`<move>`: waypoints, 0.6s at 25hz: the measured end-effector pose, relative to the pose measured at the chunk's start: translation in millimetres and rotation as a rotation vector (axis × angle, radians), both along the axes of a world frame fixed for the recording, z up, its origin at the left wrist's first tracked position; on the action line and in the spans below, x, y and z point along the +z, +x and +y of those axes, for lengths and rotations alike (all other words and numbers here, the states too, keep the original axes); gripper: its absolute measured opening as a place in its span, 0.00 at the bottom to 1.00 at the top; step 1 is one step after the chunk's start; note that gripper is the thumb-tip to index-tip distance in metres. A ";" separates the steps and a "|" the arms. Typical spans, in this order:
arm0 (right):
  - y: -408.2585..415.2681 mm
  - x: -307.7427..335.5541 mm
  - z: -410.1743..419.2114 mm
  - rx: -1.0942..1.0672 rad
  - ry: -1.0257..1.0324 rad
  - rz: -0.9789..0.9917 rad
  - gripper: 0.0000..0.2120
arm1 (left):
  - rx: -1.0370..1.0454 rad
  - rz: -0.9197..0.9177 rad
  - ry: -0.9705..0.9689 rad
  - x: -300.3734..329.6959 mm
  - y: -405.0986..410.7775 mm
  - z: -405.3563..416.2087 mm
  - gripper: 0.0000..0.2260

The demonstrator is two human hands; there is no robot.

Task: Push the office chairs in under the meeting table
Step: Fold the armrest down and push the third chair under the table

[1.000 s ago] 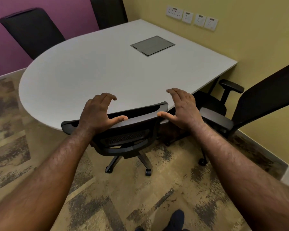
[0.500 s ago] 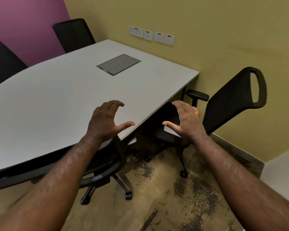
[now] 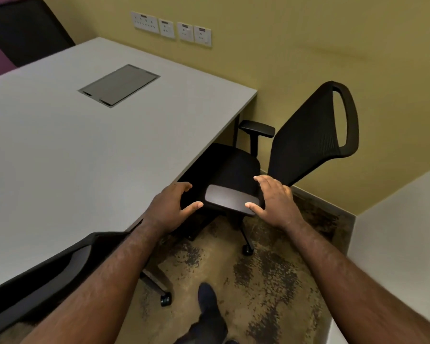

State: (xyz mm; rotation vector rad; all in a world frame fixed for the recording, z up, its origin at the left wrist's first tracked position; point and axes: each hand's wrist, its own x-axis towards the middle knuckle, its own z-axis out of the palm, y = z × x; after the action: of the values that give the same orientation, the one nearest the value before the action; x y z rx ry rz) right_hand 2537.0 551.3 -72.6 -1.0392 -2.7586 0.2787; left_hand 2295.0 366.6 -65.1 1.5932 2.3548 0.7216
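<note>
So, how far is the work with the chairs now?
One chair at lower left already sits tucked against the meeting table. Both hands, left hand and right hand, open, reach toward the chair by the wall, whose seat is only partly under the edge. It is left to push in. Another chair back shows across the table.

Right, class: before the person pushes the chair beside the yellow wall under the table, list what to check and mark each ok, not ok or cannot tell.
1. Left hand free: ok, open, holding nothing.
2. Right hand free: ok, open beside the near armrest; contact cannot tell.
3. Wall-side chair already tucked: not ok, backrest well clear of the table.
4. Seat faces the table: ok.
5. Space under the table: cannot tell.
6. Nearer chair tucked: ok.
</note>
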 end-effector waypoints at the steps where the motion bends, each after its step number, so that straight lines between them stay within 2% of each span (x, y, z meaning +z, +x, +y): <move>1: -1.8 -7.8 7.4 0.003 -0.014 -0.045 0.38 | 0.004 -0.037 -0.018 -12.0 -2.0 10.5 0.29; 4: -14.0 -30.5 29.5 0.007 -0.063 -0.150 0.40 | 0.060 -0.202 -0.080 -46.8 -10.6 40.9 0.28; 8: -37.2 -60.4 43.1 0.018 -0.148 -0.171 0.41 | 0.117 -0.349 -0.187 -85.6 -13.8 67.0 0.29; 15: -67.4 -125.9 56.3 0.016 -0.322 -0.291 0.46 | 0.373 -0.696 -0.318 -140.4 -0.9 103.7 0.34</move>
State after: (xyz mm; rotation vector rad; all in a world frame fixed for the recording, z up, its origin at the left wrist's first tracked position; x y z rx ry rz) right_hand 2469.6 607.6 -198.5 -1.2179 -3.0516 0.6396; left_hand 2294.1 470.3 -205.4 0.6288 2.0899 0.7601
